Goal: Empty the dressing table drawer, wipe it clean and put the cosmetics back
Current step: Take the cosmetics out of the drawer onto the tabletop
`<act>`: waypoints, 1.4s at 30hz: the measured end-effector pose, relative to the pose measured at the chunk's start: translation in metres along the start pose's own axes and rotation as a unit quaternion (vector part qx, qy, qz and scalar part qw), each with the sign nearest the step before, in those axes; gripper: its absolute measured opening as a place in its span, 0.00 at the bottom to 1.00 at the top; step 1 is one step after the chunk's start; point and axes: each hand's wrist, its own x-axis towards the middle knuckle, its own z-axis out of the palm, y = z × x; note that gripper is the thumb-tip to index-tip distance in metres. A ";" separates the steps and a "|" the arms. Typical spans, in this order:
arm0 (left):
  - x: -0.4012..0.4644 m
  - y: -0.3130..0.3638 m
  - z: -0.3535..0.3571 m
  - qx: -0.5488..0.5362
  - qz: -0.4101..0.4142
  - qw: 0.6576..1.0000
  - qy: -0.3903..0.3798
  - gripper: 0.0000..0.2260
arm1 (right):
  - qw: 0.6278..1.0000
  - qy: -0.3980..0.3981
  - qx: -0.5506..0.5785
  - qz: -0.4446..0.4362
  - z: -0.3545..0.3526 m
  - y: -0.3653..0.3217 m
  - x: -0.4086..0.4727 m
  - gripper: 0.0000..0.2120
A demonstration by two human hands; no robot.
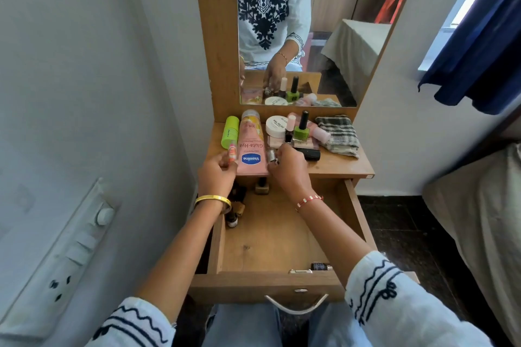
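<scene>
The wooden drawer (270, 245) is pulled open below the dressing table top (338, 166). My left hand (215, 175) holds a thin red-and-white stick (232, 151) over the top's front left edge. My right hand (287, 167) grips a small silvery item (271, 155) beside the pink Vaseline tube (251, 146). On the top stand a green tube (229, 131), a white jar (276, 126), a green nail polish (302, 129), a black case (310, 154) and a checked cloth (338, 134). Small dark bottles (235, 205) lie in the drawer's back left; two small items (310, 268) rest at its front.
A mirror (296, 28) rises behind the table top. A white wall with a switch panel (64, 251) is close on the left. A bed (479, 220) and a blue curtain (479, 51) are on the right. The drawer handle (296, 304) hangs over my lap.
</scene>
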 end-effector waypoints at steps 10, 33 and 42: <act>0.012 0.004 -0.002 0.127 0.022 0.991 0.028 0.13 | 0.998 0.027 -0.049 -0.038 0.009 -0.002 0.005 0.09; 0.008 -0.005 0.001 0.138 0.018 0.990 0.014 0.16 | 0.996 0.057 -0.035 -0.064 0.009 0.010 -0.001 0.07; -0.012 -0.013 0.000 0.137 0.045 0.988 0.061 0.17 | 0.995 0.067 -0.025 -0.077 -0.007 0.031 -0.031 0.05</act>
